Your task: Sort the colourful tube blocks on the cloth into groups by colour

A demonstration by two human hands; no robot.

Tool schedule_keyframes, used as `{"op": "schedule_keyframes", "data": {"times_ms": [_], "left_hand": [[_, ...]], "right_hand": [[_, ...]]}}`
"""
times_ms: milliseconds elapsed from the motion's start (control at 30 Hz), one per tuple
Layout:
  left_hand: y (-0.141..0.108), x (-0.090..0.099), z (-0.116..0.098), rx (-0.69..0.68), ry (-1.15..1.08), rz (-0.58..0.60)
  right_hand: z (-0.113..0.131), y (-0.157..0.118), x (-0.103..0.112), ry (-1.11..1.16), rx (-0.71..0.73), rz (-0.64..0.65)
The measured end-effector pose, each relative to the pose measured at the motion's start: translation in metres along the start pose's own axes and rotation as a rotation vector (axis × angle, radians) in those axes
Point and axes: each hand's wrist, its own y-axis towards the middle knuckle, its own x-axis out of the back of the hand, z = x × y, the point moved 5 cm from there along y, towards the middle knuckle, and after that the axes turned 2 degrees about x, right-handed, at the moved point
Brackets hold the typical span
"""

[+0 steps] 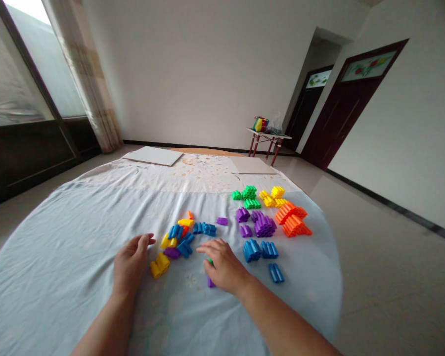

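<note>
My left hand [132, 259] hovers at the left of a mixed pile, its fingers apart and nothing in them. Yellow pieces [159, 265], blue pieces [186, 245] and a dark purple piece [171, 252] lie beside it. My right hand [222, 264] is over the cloth right of the pile, fingers spread, with a bit of green [209, 260] showing by its thumb and a purple piece [211, 282] under it. Farther right are sorted groups: green [249, 193], yellow [278, 192], purple [265, 226], orange [295, 226] and blue [252, 250].
A light blue cloth [77, 247] covers the round table. Two flat boards, a white one [154, 155] and a beige one [252, 165], lie at its far side. A small table [269, 133] with bags stands beyond, near dark red doors [341, 113].
</note>
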Motion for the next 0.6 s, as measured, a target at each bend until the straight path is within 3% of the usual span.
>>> {"op": "schedule_keyframes", "data": {"times_ms": [267, 433, 600], "left_hand": [[0.001, -0.003, 0.000, -0.025, -0.032, -0.006], [0.001, -0.003, -0.002, -0.034, -0.023, -0.009], [-0.001, -0.002, -0.004, -0.031, -0.015, -0.012]], "right_hand": [[0.006, 0.059, -0.020, -0.130, -0.025, -0.049], [0.010, 0.092, -0.037, -0.205, -0.106, 0.092], [0.016, 0.097, -0.047, -0.270, -0.084, 0.229]]}}
